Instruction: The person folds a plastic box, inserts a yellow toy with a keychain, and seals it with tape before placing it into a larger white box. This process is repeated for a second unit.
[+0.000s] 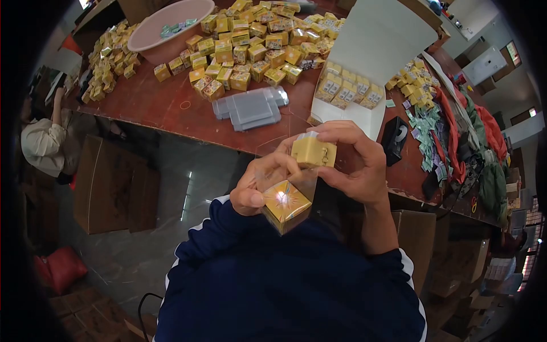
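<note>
In front of my chest, my left hand [249, 185] is closed on a small yellow box [288, 204] with a star-like burst on its top. Shiny clear plastic film shows around and above this box. Just beyond it, my right hand [362, 162] pinches a pale yellow block [313, 151] between thumb and fingers. A small dark squiggly mark or piece shows on the block's near face. Fingers of my left hand reach up against the block's lower left side, so the two hands almost meet.
Yellow boxes [240, 52] are heaped on the red table [154, 117], beside a pink basin [171, 48]. Nearer lie clear plastic pieces [250, 107]. A white carton [376, 54] holds rows of boxes. Green packets [428, 134] and a tape dispenser [394, 139] lie right. Another person [44, 142] sits left.
</note>
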The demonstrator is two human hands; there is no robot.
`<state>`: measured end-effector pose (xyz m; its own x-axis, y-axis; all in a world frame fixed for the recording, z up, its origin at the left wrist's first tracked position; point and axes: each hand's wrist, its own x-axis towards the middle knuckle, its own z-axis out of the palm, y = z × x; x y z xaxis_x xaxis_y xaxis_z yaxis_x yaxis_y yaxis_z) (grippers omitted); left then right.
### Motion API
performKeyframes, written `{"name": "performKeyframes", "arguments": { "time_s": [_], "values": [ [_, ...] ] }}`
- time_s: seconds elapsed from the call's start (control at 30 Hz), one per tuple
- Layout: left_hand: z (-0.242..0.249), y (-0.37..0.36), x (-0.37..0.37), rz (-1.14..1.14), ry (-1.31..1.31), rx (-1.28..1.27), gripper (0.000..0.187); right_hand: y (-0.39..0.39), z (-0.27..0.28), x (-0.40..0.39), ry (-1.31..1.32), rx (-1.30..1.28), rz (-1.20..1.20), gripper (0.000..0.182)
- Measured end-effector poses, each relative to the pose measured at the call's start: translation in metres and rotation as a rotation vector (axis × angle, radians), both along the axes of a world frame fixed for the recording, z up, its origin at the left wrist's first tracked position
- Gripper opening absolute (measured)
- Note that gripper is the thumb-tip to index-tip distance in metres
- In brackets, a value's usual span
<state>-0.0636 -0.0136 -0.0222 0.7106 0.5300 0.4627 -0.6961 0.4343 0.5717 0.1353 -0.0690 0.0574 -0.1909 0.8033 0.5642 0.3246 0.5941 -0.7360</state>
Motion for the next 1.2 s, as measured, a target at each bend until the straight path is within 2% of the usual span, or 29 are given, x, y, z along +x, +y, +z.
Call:
{"name": "performKeyframes", "arguments": {
  "time_s": [0.07,0.13,0.17,0.23,0.3,0.4,0.47,0.53,0.6,0.63,0.7,0.8,0.9,1.03,1.1,1.2],
  "values": [
    [0.003,-0.003,0.005,0.014,0.019,-0.053,0.065,-0.001,-0.001,0.000,-0.094,0.023,-0.075,0.045],
    [0.013,0.000,0.000,0.093,0.117,0.002,0.064,-0.005,-0.003,-0.002,0.105,-0.019,-0.233,0.039],
    [0.015,0.003,-0.004,0.172,0.216,0.062,0.063,-0.007,-0.002,0.000,0.103,-0.024,-0.231,0.039],
    [0.007,0.009,-0.013,0.227,0.240,0.132,0.056,-0.014,0.006,0.008,0.412,-0.029,-0.358,0.039],
    [0.005,0.009,-0.021,0.226,0.548,0.266,0.052,-0.019,0.009,0.011,0.401,0.017,-0.400,0.039],
    [0.003,-0.001,-0.016,0.244,0.642,0.358,0.049,-0.017,0.005,0.000,0.359,0.121,-0.383,0.041],
    [0.005,-0.005,-0.012,0.252,0.624,0.331,0.050,-0.013,-0.003,-0.007,0.148,0.168,-0.338,0.043],
    [0.009,-0.006,-0.011,0.272,0.607,0.302,0.052,-0.012,-0.004,-0.010,0.109,0.174,-0.375,0.045],
    [0.011,-0.007,-0.011,0.332,0.561,0.257,0.054,-0.010,-0.002,-0.008,-0.092,0.185,-0.368,0.043],
    [0.009,-0.008,-0.010,0.333,0.565,0.253,0.054,-0.010,-0.001,-0.009,-0.089,0.180,-0.365,0.043],
    [0.004,-0.010,-0.007,0.325,0.542,0.209,0.054,-0.012,0.004,-0.010,-0.235,0.102,-0.368,0.036],
    [0.007,-0.012,-0.007,0.304,0.560,0.195,0.055,-0.015,0.007,-0.007,-0.203,-0.036,-0.361,0.027],
    [0.006,-0.014,-0.009,0.323,0.617,0.276,0.056,-0.013,0.005,-0.004,-0.295,-0.009,-0.366,0.020],
    [0.007,-0.015,-0.007,0.321,0.603,0.216,0.056,-0.015,0.007,-0.001,-0.243,-0.007,-0.309,0.016],
    [0.010,-0.014,-0.009,0.366,0.622,0.263,0.056,-0.017,0.008,-0.001,-0.159,-0.081,-0.277,0.016],
    [0.012,-0.011,-0.012,0.404,0.678,0.385,0.056,-0.016,0.009,0.001,-0.236,-0.016,-0.309,0.018]
  ]
}}
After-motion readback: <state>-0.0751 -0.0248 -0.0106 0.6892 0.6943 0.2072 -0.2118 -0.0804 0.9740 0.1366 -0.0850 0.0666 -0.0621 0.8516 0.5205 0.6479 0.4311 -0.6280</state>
